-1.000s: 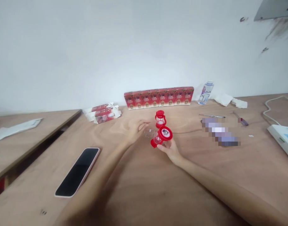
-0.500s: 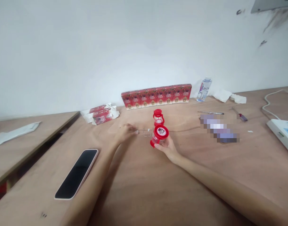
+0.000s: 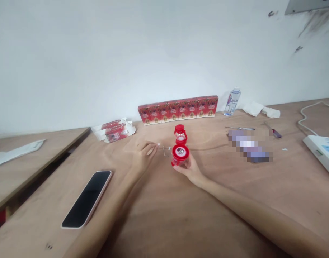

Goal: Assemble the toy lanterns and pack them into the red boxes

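My right hand [image 3: 192,171] grips a small red lantern [image 3: 180,152] with clear sides. Its round red end, bearing a picture disc with a dark and white print, faces up toward me. My left hand [image 3: 146,153] is to the left, thumb and fingertips pinched on a small white piece [image 3: 158,144], too small to name more exactly. Between the hands lies a thin bent wire handle [image 3: 164,152], partly behind the held lantern. Another red lantern [image 3: 181,133] stands upright just beyond. A tiny white scrap [image 3: 169,148] is near the wire.
Red printed boxes [image 3: 178,110] stand in a row against the wall, with flattened boxes [image 3: 118,131] to their left. A phone [image 3: 87,199] lies near my left forearm. Rightward are a water bottle [image 3: 232,101], tissues [image 3: 257,109], a screwdriver [image 3: 274,132] and a white device [image 3: 323,152].
My right hand has tilted the lantern, so its round end faces up more and sits slightly left. My left fingertips, with the white piece, have risen a little.
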{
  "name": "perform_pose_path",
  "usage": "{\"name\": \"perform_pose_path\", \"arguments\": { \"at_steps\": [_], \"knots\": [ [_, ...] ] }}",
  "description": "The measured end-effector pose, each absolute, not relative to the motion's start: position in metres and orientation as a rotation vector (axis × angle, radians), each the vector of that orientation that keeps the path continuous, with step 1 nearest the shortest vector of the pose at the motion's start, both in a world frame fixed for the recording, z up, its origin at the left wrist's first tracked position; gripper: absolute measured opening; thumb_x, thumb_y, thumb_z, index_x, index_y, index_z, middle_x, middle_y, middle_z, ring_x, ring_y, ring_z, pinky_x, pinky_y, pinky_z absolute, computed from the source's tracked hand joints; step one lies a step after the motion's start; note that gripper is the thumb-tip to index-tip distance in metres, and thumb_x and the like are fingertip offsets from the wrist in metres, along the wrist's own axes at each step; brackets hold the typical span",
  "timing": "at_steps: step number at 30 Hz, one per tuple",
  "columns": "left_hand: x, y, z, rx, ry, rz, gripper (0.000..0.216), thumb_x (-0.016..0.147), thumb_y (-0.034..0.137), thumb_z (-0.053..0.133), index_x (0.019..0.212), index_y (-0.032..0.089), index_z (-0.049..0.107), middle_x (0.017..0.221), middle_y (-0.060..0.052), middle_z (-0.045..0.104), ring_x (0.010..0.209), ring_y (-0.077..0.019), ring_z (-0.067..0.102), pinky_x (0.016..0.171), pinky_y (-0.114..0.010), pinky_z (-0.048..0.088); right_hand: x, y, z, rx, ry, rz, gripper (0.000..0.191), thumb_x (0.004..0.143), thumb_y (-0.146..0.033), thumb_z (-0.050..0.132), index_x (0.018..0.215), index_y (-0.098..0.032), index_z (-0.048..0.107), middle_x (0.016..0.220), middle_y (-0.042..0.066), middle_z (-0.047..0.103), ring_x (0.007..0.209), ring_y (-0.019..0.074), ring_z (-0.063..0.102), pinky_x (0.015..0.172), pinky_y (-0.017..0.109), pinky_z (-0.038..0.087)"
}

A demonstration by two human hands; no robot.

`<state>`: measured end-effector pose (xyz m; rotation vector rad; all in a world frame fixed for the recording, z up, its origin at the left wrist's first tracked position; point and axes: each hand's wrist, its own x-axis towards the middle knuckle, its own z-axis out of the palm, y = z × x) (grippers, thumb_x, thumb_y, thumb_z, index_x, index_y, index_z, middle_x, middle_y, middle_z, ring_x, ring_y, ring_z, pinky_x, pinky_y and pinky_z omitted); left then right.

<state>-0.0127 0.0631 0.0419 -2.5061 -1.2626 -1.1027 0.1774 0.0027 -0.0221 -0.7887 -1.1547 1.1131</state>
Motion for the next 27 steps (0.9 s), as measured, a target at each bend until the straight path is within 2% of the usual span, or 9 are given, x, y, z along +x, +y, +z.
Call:
{"name": "perform_pose_path", "arguments": {
  "at_steps": [3, 6, 10, 14, 18, 22, 27],
  "knots": [
    [0.0, 0.035, 0.066, -2.503, -0.818, -1.271, 0.01, 0.085, 0.021, 0.057, 0.093, 0.021, 0.064, 0.087, -0.003, 0.068, 0.078, -0.0133, 0.061, 0.071, -0.028, 0.045, 0.178, 0.002, -0.024, -0.79, -1.227, 1.07, 0.063, 0.062, -0.034, 0.077, 0.116, -0.025, 0.046, 0.121, 0.008, 0.054, 0.113, 0.0231, 0.054, 0.099, 0.042, 0.042],
    [0.01, 0.018, 0.079, -2.533, -0.534, -1.197, 0.02, 0.083, 0.018, 0.06, 0.101, 0.024, 0.06, 0.093, -0.003, 0.068, 0.08, -0.0132, 0.06, 0.069, -0.028, 0.041, 0.18, -0.001, -0.021, -0.773, -1.346, 1.011, 0.063, 0.066, -0.03, 0.075, 0.121, -0.025, 0.044, 0.127, 0.008, 0.051, 0.12, 0.0235, 0.048, 0.104, 0.043, 0.037],
    [0.013, 0.021, 0.078, -2.495, -0.329, -1.057, 0.017, 0.085, 0.019, 0.058, 0.1, 0.025, 0.06, 0.085, 0.0, 0.069, 0.077, -0.0132, 0.056, 0.066, -0.029, 0.036, 0.182, -0.004, -0.016, -0.778, -1.46, 0.949, 0.067, 0.068, -0.028, 0.074, 0.126, -0.026, 0.041, 0.127, 0.008, 0.05, 0.12, 0.0239, 0.047, 0.105, 0.044, 0.035],
    [0.008, 0.019, 0.081, -2.549, -0.376, -0.885, 0.012, 0.087, 0.018, 0.054, 0.095, 0.024, 0.06, 0.082, 0.0, 0.069, 0.071, -0.0126, 0.053, 0.065, -0.029, 0.033, 0.182, -0.006, -0.015, -0.79, -1.515, 0.909, 0.074, 0.066, -0.028, 0.076, 0.129, -0.029, 0.038, 0.127, 0.008, 0.047, 0.12, 0.0247, 0.047, 0.102, 0.043, 0.038],
    [0.007, 0.006, 0.092, -2.643, -0.486, -0.7, 0.012, 0.087, 0.02, 0.051, 0.092, 0.021, 0.062, 0.084, -0.002, 0.068, 0.075, -0.0143, 0.055, 0.068, -0.031, 0.034, 0.181, -0.006, -0.015, -0.781, -1.543, 0.87, 0.073, 0.065, -0.027, 0.076, 0.128, -0.03, 0.039, 0.125, 0.008, 0.046, 0.118, 0.0255, 0.047, 0.099, 0.043, 0.04],
    [0.012, -0.002, 0.093, -2.654, -0.564, -0.708, 0.014, 0.086, 0.029, 0.054, 0.093, 0.021, 0.064, 0.088, -0.002, 0.069, 0.078, -0.016, 0.055, 0.069, -0.032, 0.033, 0.181, -0.006, -0.014, -0.759, -1.526, 0.877, 0.072, 0.066, -0.025, 0.075, 0.127, -0.03, 0.039, 0.124, 0.008, 0.047, 0.116, 0.026, 0.048, 0.1, 0.045, 0.039],
    [0.017, -0.008, 0.086, -2.694, -0.68, -0.791, 0.013, 0.088, 0.025, 0.054, 0.081, 0.022, 0.065, 0.085, 0.0, 0.069, 0.076, -0.014, 0.054, 0.066, -0.03, 0.03, 0.181, -0.006, -0.014, -0.792, -1.522, 0.879, 0.071, 0.065, -0.019, 0.073, 0.127, -0.029, 0.039, 0.124, 0.007, 0.047, 0.115, 0.025, 0.048, 0.099, 0.044, 0.04]
  ]
}}
